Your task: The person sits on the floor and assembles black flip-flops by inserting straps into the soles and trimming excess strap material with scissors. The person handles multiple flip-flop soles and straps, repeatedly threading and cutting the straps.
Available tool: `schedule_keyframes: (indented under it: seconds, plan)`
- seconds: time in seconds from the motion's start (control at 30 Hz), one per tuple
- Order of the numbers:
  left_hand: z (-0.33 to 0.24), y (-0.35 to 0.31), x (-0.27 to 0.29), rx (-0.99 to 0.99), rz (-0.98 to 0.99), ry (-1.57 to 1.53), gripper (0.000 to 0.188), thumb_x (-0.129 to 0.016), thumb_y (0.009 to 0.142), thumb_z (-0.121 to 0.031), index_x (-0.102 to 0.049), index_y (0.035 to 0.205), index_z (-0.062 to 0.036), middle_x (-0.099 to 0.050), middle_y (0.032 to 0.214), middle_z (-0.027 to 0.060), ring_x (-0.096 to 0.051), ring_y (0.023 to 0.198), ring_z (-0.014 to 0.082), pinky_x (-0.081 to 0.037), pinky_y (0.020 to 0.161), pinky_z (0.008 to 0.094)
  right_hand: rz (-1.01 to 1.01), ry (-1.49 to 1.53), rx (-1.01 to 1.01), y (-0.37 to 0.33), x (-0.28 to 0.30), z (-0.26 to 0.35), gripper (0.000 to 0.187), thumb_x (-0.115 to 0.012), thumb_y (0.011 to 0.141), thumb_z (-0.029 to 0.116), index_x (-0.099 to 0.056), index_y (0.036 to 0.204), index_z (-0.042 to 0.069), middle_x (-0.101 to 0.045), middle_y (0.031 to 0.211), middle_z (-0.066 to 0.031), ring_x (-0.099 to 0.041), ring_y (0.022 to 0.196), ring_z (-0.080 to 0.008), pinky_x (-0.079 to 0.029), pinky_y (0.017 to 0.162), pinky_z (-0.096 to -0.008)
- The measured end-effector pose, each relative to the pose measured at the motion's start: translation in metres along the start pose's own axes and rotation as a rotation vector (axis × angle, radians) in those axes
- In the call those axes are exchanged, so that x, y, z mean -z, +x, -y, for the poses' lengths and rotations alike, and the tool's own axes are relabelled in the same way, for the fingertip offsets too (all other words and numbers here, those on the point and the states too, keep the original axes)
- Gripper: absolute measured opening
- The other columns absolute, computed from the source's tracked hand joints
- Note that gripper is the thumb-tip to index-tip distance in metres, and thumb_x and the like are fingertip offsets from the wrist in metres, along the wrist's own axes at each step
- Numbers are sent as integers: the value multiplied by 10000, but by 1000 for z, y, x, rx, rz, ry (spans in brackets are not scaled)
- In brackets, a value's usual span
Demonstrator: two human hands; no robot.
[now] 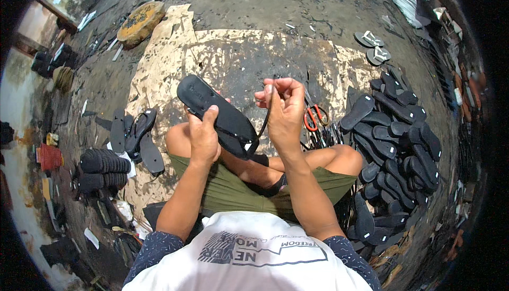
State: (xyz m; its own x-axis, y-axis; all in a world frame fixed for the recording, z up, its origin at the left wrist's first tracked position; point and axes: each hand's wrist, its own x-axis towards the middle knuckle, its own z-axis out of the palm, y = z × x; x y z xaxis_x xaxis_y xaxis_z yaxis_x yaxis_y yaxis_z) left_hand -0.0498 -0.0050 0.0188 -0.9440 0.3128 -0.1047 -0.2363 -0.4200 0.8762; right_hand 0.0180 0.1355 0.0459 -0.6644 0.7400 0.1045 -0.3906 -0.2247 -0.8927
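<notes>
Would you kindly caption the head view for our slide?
Seated person's left hand grips a black sandal sole; right hand pulls its strap.

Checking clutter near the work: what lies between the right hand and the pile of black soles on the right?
Head view: orange-handled scissors lie on the floor between the right hand and the pile of black soles, with loose black straps beside them.

Evenly lit by soft daylight, brightest beyond the fingers (275, 87). Faint shadows only. Sharp centrally; heavily bent and black-vignetted toward the rim.
</notes>
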Motion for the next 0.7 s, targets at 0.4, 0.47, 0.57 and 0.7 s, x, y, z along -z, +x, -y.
schedule_keyframes:
  seconds: [0.4, 0.47, 0.57, 0.7]
  plan:
    - [-1, -25, -5, 89, 113, 52, 443, -542, 1013, -21, -372, 1421, -45, -620, 1258, 121, -638, 1121, 194, -524, 1024, 355, 406, -727, 412, -14, -3, 41, 279, -786, 888, 134, -690, 1134, 43, -702, 1035, -147, -718, 825, -269, -582, 698, -349]
    - [-6, -27, -7, 29, 177, 127, 430, -557, 1013, -33, -392, 1409, -24, -621, 1279, 127, -640, 1129, 192, -519, 1032, 358, 397, -735, 345, -11, 1, 45, 189, -734, 912, 82, -699, 1090, 29, -728, 987, -151, -730, 887, -324, -588, 758, -398]
    - [-12, -29, -12, -69, 241, 215, 396, -575, 1013, -56, -458, 1385, 19, -626, 1321, 138, -636, 1170, 199, -508, 1049, 362, 453, -762, 256, -9, 5, 50, 164, -716, 918, 69, -691, 1073, 21, -725, 988, -151, -732, 875, -321, -589, 763, -394]
    - [-23, -37, -20, -137, 292, 345, 367, -584, 1016, -68, -516, 1362, 30, -649, 1300, 135, -636, 1179, 195, -504, 1047, 353, 400, -733, 321, -9, 4, 44, 150, -728, 891, 43, -679, 1029, 13, -717, 966, -149, -734, 878, -306, -591, 754, -389]
